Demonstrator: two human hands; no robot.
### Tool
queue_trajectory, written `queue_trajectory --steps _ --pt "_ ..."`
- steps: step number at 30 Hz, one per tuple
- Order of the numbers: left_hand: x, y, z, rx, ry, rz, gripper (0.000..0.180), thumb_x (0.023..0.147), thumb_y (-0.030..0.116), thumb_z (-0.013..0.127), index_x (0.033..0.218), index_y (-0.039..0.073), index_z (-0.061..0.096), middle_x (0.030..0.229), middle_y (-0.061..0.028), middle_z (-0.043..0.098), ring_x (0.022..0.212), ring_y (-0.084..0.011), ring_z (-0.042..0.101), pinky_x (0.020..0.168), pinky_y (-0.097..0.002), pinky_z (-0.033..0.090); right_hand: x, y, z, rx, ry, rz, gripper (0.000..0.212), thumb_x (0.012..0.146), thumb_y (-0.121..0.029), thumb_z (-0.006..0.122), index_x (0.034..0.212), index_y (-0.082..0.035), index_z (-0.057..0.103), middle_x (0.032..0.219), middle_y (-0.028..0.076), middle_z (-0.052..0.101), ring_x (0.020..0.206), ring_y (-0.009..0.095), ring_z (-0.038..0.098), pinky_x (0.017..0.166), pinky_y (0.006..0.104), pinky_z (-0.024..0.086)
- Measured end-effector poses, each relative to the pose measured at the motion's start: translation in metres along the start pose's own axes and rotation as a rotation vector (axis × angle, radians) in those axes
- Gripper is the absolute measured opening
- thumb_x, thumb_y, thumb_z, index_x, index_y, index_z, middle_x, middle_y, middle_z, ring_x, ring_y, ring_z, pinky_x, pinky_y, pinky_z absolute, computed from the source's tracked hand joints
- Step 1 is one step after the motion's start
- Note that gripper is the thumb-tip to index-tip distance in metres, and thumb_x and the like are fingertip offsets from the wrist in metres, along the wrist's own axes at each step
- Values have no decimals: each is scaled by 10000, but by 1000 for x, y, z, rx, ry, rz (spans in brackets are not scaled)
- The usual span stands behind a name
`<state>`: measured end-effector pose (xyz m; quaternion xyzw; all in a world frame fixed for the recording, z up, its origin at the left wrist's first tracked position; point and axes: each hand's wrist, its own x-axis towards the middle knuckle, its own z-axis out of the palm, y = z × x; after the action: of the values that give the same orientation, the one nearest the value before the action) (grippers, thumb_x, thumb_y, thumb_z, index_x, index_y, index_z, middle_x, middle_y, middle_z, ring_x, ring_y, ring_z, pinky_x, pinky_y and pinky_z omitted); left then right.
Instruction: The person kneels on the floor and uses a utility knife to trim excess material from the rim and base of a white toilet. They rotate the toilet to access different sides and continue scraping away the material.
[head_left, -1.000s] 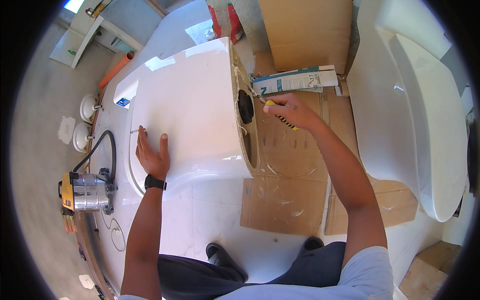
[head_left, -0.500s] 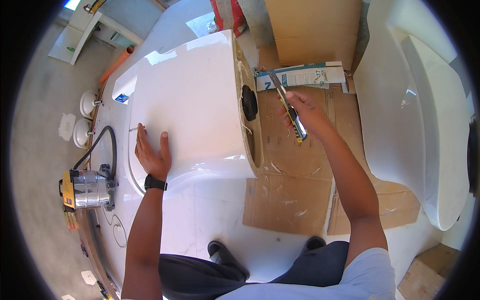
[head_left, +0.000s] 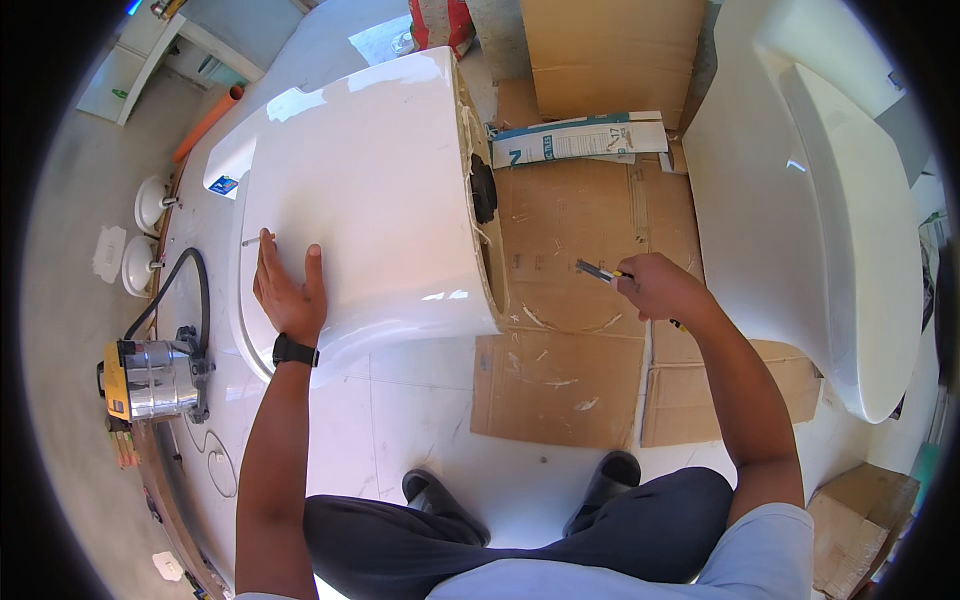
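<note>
Head cam: right hand point(head_left: 662, 287) is closed around a utility knife point(head_left: 600, 271), blade poking out past the fingers to the left. Decent elbow room there, with open cardboard point(head_left: 560, 390) running left of the blade tip until the rim of the white ceramic fixture point(head_left: 360, 190). Blade and rim are well apart. To the right of that same hand, the curved edge of a 2nd white piece point(head_left: 760, 220) boxes things in a bit.

Left hand point(head_left: 292, 295) is laid on the fixture, palm down, thumb spread away from the fingers, not gripping anything. So the fixture sits under that hand and stretches up and right from it, over to the left of the knife hand.

Looks-wise it's glossy and smooth with bright reflections along the top and lower edges. The end facing the knife hand is another story: rough, ragged rim with stringy pale bits hanging off, plus a black ring point(head_left: 483, 190) set in the opening.

Farther out, beyond the knife hand, there's a printed carton strip point(head_left: 590, 140), then a big cardboard panel point(head_left: 615, 50). Left of the left hand: a yellow-and-silver vacuum point(head_left: 160, 380).
</note>
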<state>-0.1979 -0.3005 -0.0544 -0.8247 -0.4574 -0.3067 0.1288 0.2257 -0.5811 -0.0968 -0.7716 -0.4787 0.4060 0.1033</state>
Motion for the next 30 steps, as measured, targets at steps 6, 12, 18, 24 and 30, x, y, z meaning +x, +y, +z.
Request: queue_trajectory --steps 6,12,18,24,30 --pt "25 13 -3 -177 44 67 810 954 381 729 1554 -22 363 1457 -264 541 1313 -378 573 1101 -502 392 6 -18 51 580 -90 116 290 1043 -248 557 1031 25 655 745 123 647 622 175 631 586 362 515" --pt "114 62 62 -515 -79 -14 910 940 428 742 1559 -73 301 1518 -325 438 1335 -452 539 974 -492 533 6 -47 136 1012 -157 384 304 1050 -267 545 1051 20 648 760 125 655 627 188 631 533 351 519" --pt "118 67 74 -517 -122 -50 950 934 475 718 1560 -85 275 1549 -308 418 1344 -433 539 1096 -516 438 0 -98 197 1402 -9 479 335 1073 -298 510 1047 9 640 805 128 637 646 190 612 554 347 515" --pt "122 63 78 -392 -225 -35 987 933 543 670 1587 -56 236 1592 -241 402 1439 -350 446 1196 -510 253 -22 -148 191 1603 200 563 363 1071 -324 518 1020 12 646 749 112 604 591 174 578 528 322 483" --pt "124 59 82 -335 -265 -5 1039 905 587 678 1592 -49 229 1594 -242 398 1466 -358 405 1200 -521 248 -45 -169 165 1506 307 368 392 1055 -337 562 963 27 675 678 90 600 487 157 534 469 299 445"
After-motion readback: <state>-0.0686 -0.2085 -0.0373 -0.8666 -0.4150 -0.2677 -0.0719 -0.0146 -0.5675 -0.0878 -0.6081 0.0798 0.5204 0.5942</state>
